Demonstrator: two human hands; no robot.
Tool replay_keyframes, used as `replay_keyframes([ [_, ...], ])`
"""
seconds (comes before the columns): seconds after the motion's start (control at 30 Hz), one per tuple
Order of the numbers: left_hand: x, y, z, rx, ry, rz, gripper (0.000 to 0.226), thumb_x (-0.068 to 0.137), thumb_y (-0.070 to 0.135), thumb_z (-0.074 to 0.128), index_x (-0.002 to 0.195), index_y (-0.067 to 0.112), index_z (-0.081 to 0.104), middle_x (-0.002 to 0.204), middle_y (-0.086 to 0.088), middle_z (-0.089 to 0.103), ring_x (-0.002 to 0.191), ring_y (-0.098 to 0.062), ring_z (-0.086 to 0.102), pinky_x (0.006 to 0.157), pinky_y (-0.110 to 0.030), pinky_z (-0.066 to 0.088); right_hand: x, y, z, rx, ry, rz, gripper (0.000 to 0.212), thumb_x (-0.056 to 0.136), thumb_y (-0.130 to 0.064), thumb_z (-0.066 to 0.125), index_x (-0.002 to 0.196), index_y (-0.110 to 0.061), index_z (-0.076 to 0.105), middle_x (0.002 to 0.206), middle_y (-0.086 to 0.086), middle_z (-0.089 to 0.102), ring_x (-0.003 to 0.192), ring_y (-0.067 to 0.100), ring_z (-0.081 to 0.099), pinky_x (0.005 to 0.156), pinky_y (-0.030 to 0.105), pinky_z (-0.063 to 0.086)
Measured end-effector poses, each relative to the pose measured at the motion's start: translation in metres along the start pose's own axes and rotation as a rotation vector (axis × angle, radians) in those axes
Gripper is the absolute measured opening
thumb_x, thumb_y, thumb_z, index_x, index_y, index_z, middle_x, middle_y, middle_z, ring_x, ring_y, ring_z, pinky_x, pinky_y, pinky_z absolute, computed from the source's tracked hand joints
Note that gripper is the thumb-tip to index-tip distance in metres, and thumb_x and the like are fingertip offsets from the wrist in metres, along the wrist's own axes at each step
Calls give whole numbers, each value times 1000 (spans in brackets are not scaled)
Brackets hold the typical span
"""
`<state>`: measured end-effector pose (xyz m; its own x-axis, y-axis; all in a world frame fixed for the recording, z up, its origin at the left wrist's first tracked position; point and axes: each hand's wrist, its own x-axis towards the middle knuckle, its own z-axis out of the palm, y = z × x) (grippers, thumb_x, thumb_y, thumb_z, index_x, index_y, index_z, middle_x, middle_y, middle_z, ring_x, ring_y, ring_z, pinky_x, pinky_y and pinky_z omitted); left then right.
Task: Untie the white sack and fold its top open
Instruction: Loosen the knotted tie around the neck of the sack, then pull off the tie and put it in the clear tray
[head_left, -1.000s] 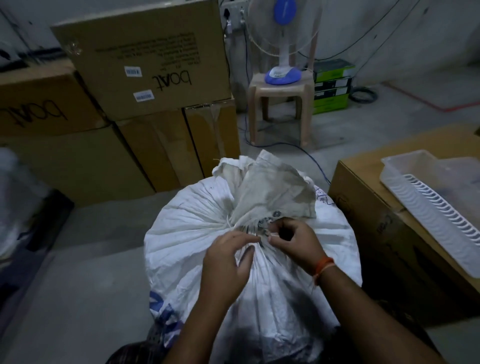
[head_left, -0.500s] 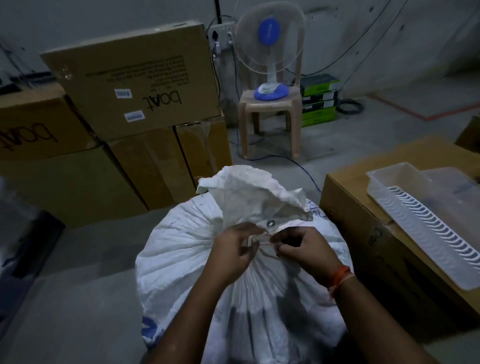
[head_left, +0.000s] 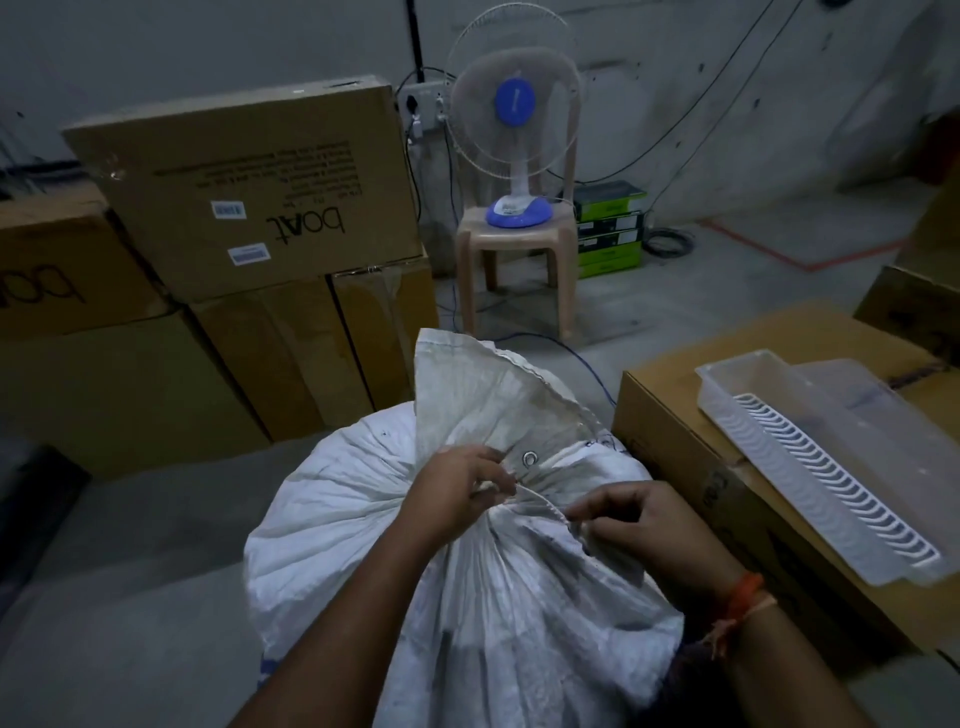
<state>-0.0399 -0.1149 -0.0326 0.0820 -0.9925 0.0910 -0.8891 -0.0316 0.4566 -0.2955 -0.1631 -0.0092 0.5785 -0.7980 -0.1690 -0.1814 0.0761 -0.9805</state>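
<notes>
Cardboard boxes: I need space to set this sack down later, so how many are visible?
7, perhaps more hidden: five stacked left, one right under the tray, one at far right.

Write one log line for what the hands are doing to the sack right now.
stage: untying | left hand: pinching tie at neck | right hand: pulling tie sideways | white sack: neck gathered, top not folded open

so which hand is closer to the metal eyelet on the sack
Left. The left hand has its fingertips just beside the eyelet at the white sack neck; the right hand sits lower and farther off, pulling the string.
</notes>
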Motion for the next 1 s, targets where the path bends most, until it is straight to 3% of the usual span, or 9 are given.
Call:
replay_keyframes([
  [0.13, -4, 2, 3, 100, 63, 147, 11, 90, 25, 84, 96, 35, 84, 146, 8, 68, 130, -23, 58, 102, -34, 44, -14, -10, -16, 34, 10, -28, 26, 85, 18, 63, 88, -1, 81, 84, 25, 78, 75, 25, 72, 74, 33, 60],
  [0.23, -4, 7, 5, 171, 48, 226, 14, 93, 28, 80, 103, 39, 81, 138, 16, 72, 134, -18, 58, 101, -40, 44, -24, -13, -31, 38, 11, -46, 21, 84, 11, 68, 87, -4, 82, 85, 27, 77, 75, 27, 71, 75, 37, 59],
  [0.37, -2, 11, 4, 172, 25, 220, 27, 94, 21, 80, 115, 38, 80, 131, 10, 76, 128, -17, 66, 101, -48, 55, -39, -16, -48, 67, 65, -63, 17, 72, -2, 70, 84, -3, 82, 80, 20, 78, 70, 20, 70, 66, 25, 58],
  [0.5, 3, 20, 4, 128, 7, 230, 23, 96, 16, 78, 108, 35, 83, 154, 2, 62, 130, -17, 65, 99, -32, 55, -51, -17, -68, 13, 132, -89, 18, 85, 20, 65, 91, 8, 78, 86, 29, 77, 69, 15, 70, 62, 16, 57],
  [0.6, 8, 33, -2, 57, -143, 226, 25, 103, 9, 67, 118, 22, 83, 126, 0, 81, 106, -16, 78, 86, -20, 53, -57, -14, -78, -91, 181, -106, 18, 87, 20, 64, 92, 8, 77, 78, 19, 76, 62, 0, 68, 59, 9, 52],
  [0.7, 10, 48, -7, -82, -212, 201, 26, 111, 11, 54, 125, 17, 76, 118, 2, 83, 90, -4, 81, 85, -24, 63, -63, -6, -82, -128, 233, -87, 15, 87, 14, 70, 93, 3, 77, 79, 6, 76, 62, -7, 68, 61, 7, 51],
  [0.77, 9, 60, -12, -184, -293, 160, 24, 114, 15, 49, 127, 17, 69, 122, 1, 82, 90, -3, 82, 83, -24, 63, -67, 2, -85, -185, 283, -75, 17, 86, 9, 75, 93, -7, 79, 83, 0, 78, 68, -7, 70, 66, 9, 53],
  [0.9, 12, 80, -31, -407, -500, 128, 33, 112, 10, 46, 139, 8, 65, 132, -3, 78, 100, -19, 83, 87, -22, 59, -74, 11, -94, -356, 345, -54, 22, 82, -6, 81, 89, -27, 81, 90, -5, 80, 82, 3, 74, 73, 18, 58],
  [1.0, 14, 97, -43, -336, -540, 224, 34, 112, 11, 51, 143, 9, 64, 133, 0, 78, 104, -15, 82, 94, -20, 59, -82, 6, -100, -433, 367, -53, 15, 78, -17, 84, 88, -29, 82, 86, -10, 80, 80, 6, 75, 74, 31, 63],
])
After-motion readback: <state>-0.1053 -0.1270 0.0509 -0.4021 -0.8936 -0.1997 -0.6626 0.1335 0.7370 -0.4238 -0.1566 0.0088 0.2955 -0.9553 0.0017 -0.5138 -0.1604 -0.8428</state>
